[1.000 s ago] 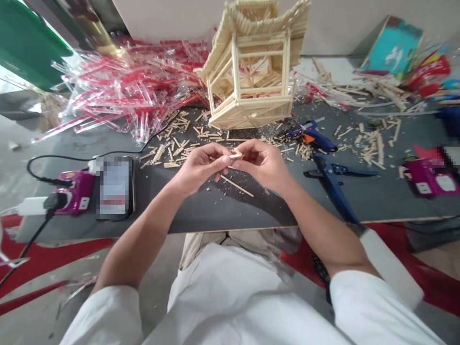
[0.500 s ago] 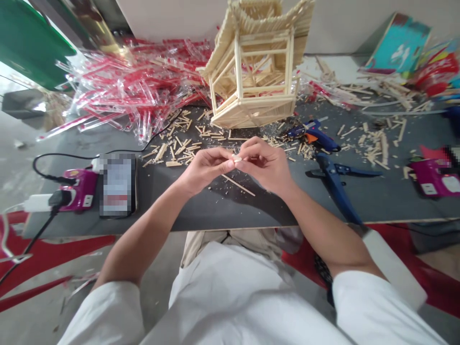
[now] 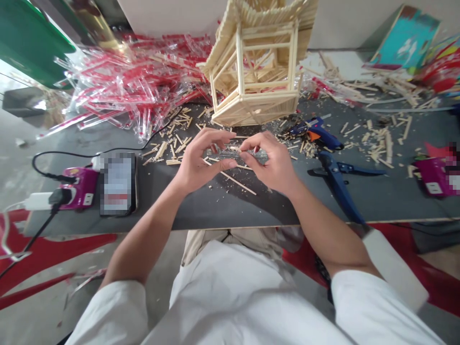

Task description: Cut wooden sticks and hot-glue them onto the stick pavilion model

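Observation:
My left hand [image 3: 201, 160] is open over the table, thumb and fingers spread apart. Close beside it, my right hand [image 3: 271, 160] has thumb and forefinger pinched at a tiny pale piece of stick [image 3: 238, 149], partly hidden by the fingertips. A clear ruler [image 3: 221, 153] lies on the table behind and below the fingers. One thin wooden stick [image 3: 237, 183] lies slanted just in front of the hands. Beyond them stands a pavilion-like model [image 3: 264, 103] built of wooden sticks, with a curved roof.
A blue glue gun [image 3: 321, 134] and blue-handled cutters [image 3: 338, 184] lie to the right. Stick offcuts [image 3: 172, 143] are scattered about. Red and clear wrappers [image 3: 140, 86] heap at the back left. A phone [image 3: 118, 184] and purple power socket [image 3: 79, 189] sit on the left.
My left fingers have opened and drawn away from the small pale piece that both hands were pinching. My right hand stays near the same spot. The ruler now shows between the hands.

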Demonstrator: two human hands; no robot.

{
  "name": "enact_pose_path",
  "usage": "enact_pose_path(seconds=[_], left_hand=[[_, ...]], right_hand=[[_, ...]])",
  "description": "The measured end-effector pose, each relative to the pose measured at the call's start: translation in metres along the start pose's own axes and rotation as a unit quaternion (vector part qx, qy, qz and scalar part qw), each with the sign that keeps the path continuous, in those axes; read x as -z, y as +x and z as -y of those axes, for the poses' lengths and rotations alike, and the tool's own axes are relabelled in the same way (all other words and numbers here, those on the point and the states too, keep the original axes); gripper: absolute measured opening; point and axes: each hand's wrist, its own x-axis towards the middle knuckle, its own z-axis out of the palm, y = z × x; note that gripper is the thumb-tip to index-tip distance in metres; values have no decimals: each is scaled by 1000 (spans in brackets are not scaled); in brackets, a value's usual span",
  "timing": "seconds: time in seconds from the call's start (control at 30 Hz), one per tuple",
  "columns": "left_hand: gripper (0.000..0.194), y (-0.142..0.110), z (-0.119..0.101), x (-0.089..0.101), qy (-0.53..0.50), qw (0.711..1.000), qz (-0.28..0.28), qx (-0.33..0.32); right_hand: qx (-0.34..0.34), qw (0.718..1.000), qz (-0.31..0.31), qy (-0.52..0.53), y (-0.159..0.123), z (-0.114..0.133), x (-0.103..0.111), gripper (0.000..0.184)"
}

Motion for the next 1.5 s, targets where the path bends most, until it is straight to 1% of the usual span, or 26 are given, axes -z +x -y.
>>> enact_pose_path(seconds=[0.07, 0.13, 0.23, 0.33, 0.47, 0.57, 0.67, 0.73, 0.83, 0.9, 0.97, 1.07, 1.17, 1.27, 1.37, 1.5], left_hand=[[57, 1, -1, 2, 55, 998, 4, -27], [52, 2, -3, 2, 94, 994, 7, -60], [39, 2, -3, 1, 115, 988, 7, -105], [30, 2, -1, 0, 133, 983, 6, -124], [25, 2, 0, 1, 158, 981, -7, -114], [27, 2, 1, 2, 167, 980, -4, -106], [28, 2, 1, 3, 160, 981, -5, -111], [29, 2, 1, 4, 151, 982, -17, -109], [32, 3, 1, 5, 154, 983, -47, -85], [30, 3, 1, 5, 152, 984, -71, -65], [24, 4, 2, 4, 130, 987, -88, -36], [16, 3, 1, 2, 90, 991, -98, 12], [15, 2, -2, 2, 88, 991, -96, 31], [22, 2, -4, 0, 114, 990, -79, 26], [25, 2, -4, -3, 131, 990, -50, 10], [21, 0, -2, -6, 153, 988, -10, -1]], right_hand=[[31, 999, 5, -27, 1, -1, 1, 11], [46, 998, 14, -34, 2, -2, 1, 10], [64, 997, 20, -39, 1, -2, 0, 10], [71, 996, 23, -47, 1, -2, 0, 10], [62, 996, 34, -63, 1, -1, 1, 12], [65, 995, 37, -64, 1, 0, 1, 11], [63, 995, 40, -67, 1, -1, 1, 12], [54, 995, 41, -71, 1, -3, 1, 13], [40, 996, 34, -68, 2, -5, 2, 14], [14, 998, 24, -49, 2, -5, 2, 18], [-29, 999, 13, -9, 2, -5, 3, 26], [-78, 995, 1, 58, 2, -5, 3, 38], [-88, 994, -1, 63, 2, -4, 3, 42], [-70, 997, 4, 29, 2, -4, 3, 41], [-44, 999, 15, 1, 2, -4, 2, 37], [-24, 999, 28, -26, 1, -5, 0, 27]])
